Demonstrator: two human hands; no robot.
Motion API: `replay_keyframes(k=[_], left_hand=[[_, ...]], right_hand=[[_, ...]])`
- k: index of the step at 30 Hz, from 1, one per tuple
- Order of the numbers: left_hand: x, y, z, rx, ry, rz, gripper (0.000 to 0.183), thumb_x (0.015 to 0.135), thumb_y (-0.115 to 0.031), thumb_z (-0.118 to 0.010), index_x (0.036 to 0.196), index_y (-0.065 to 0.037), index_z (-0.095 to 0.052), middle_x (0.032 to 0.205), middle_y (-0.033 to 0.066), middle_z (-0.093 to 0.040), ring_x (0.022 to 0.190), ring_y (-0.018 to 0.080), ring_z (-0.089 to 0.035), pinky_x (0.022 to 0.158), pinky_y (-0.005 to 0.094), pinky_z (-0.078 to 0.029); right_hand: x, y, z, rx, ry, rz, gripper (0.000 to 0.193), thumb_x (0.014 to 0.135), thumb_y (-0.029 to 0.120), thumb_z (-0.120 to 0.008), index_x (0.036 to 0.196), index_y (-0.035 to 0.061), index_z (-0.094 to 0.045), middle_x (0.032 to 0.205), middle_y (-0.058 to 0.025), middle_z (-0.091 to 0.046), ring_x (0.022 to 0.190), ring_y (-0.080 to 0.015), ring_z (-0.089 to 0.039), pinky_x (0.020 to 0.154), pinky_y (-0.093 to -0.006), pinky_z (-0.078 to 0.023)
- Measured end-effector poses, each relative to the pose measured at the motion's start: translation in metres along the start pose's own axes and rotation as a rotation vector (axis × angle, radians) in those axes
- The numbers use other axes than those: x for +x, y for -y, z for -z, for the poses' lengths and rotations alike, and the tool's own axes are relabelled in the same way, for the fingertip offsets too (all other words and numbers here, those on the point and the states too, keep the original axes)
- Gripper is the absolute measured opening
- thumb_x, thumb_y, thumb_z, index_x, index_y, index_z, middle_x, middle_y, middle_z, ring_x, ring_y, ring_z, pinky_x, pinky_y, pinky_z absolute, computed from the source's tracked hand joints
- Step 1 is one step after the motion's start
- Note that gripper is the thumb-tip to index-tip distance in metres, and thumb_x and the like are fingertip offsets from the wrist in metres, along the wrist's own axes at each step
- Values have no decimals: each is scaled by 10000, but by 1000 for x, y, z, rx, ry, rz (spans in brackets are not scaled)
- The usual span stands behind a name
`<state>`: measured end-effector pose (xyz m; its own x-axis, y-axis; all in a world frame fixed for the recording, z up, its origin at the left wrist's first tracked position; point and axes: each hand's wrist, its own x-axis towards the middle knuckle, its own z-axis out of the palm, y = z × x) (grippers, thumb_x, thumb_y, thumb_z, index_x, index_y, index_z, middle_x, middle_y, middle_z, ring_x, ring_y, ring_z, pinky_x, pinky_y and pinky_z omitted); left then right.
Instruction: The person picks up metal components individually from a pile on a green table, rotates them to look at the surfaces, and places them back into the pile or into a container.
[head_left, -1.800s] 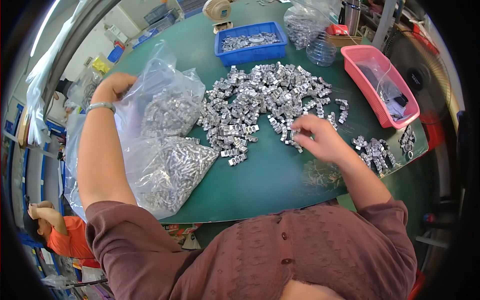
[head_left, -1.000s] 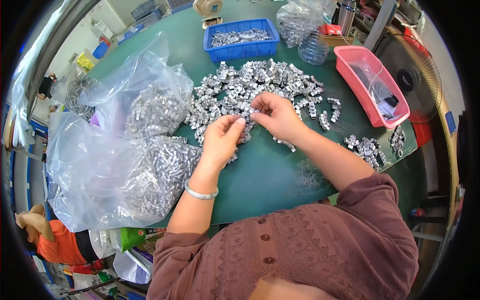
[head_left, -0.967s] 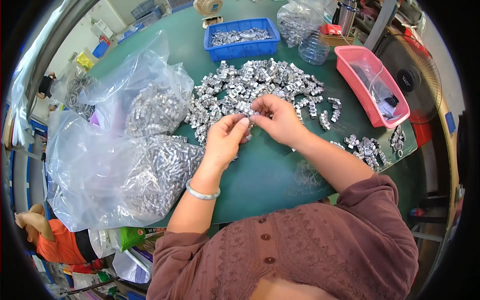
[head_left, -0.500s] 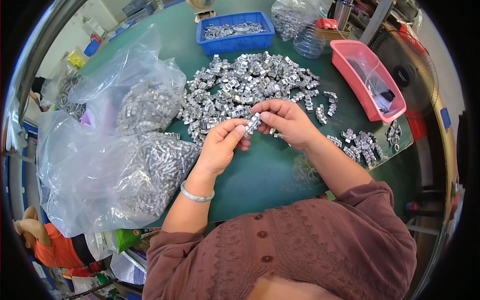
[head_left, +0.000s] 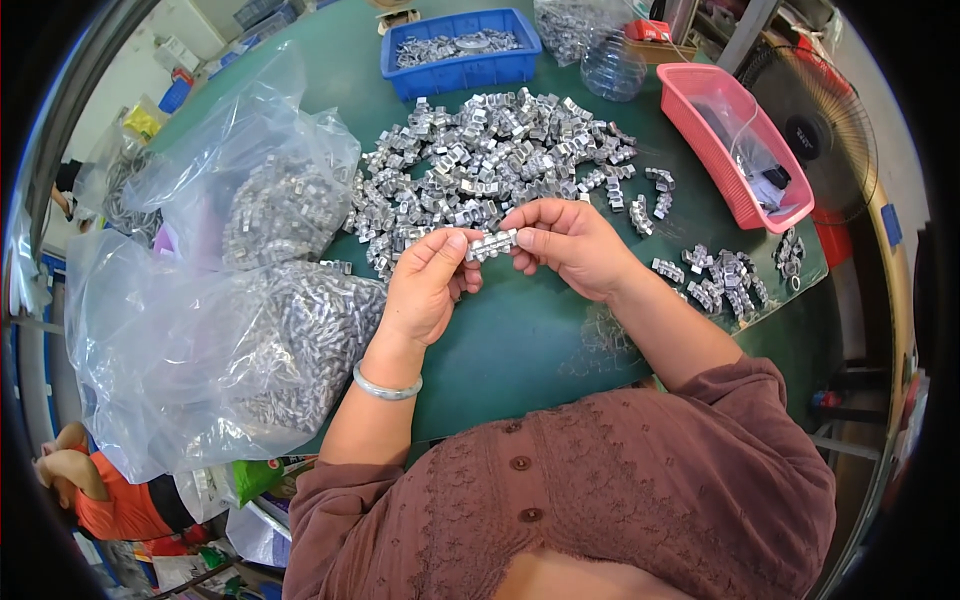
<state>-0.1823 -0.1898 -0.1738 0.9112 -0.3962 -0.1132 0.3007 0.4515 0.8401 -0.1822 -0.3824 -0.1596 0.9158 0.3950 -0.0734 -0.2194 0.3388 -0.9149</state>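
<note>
My left hand [head_left: 428, 285] and my right hand [head_left: 565, 243] together pinch a short row of small silver metal clips [head_left: 491, 243], held just above the green table [head_left: 520, 340]. The left fingertips grip its left end, the right fingertips its right end. Right behind the hands lies a big loose heap of the same metal clips [head_left: 490, 165]. A silver bangle [head_left: 386, 385] sits on my left wrist.
Two clear plastic bags full of clips [head_left: 270, 330] lie at the left. A blue bin with clips [head_left: 460, 50] stands at the back, a pink basket [head_left: 735, 140] at the right, and a small group of clips [head_left: 720, 280] near the right edge. Another person in orange [head_left: 110, 500] is at lower left.
My left hand left the plastic bag and came to the middle. Both hands met at the heap's near edge and now hold a row of clips, drawn slightly toward me.
</note>
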Motion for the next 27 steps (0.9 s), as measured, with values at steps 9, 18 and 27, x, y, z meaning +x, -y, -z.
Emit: replay_keyframes(k=[9,18,27], left_hand=[[1,2,1,-35,-11,21,203,878,-180,-471,932,-13,-573,711,15,-537,612,96,-500,567,224,-418],[2,6,1,-54,-30,39,182,884,-158,-453,914,-7,-550,707,39,-531,603,118,-483,566,253,-410],[3,6,-1,-61,-52,96,191,887,-177,-445,918,-20,-549,719,47,-560,603,124,-525,561,253,-451]], right_hand=[[-1,0,-1,-7,-14,2,158,814,65,-546,958,1,-559,780,-42,-585,670,-104,-555,616,-226,-458],[-2,-1,-1,-18,-19,25,151,807,65,-554,944,3,-570,776,-34,-588,667,-93,-554,619,-215,-459],[-6,-2,-7,-163,-46,124,159,803,46,-548,952,-9,-565,790,-22,-579,685,-70,-531,636,-202,-449]])
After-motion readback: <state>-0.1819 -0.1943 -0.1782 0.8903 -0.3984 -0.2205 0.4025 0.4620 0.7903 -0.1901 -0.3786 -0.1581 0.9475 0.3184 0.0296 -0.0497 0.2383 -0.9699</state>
